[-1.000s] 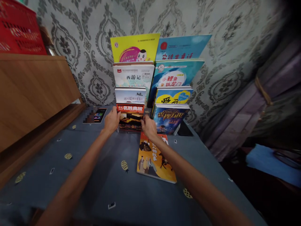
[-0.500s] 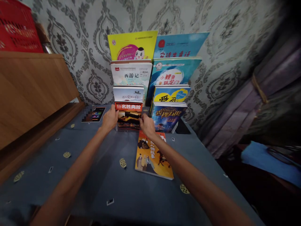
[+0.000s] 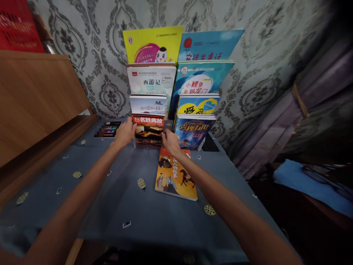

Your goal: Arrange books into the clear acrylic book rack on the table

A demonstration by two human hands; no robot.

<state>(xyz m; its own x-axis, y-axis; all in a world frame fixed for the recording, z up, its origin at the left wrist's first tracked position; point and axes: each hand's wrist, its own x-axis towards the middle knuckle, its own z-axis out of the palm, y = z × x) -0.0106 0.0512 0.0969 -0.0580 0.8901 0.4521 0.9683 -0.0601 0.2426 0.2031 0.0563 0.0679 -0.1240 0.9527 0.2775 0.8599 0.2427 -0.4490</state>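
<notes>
A book with a red title band and a picture of a palace (image 3: 148, 130) stands in the lowest tier on the left of a stack of upright children's books (image 3: 151, 82). My left hand (image 3: 125, 133) grips its left edge, and my right hand (image 3: 170, 142) holds its lower right side. Just below my right wrist, a yellow-orange illustrated book (image 3: 175, 175) lies flat on the blue-grey patterned tablecloth (image 3: 121, 213). To the right, a blue book with a fantasy cover (image 3: 191, 131) stands upright.
A dark tablet with a pixelated patch (image 3: 108, 129) lies left of the books. A wooden cabinet (image 3: 35, 99) rises along the left, with a red plastic crate (image 3: 16, 29) on top. Patterned wallpaper (image 3: 264, 62) is behind, and a purple curtain (image 3: 311, 103) hangs right.
The whole scene has slid upward and slightly left in view as my head moved. My hands stay at the sides of the red-banded book, and the flat book has not shifted on the cloth.
</notes>
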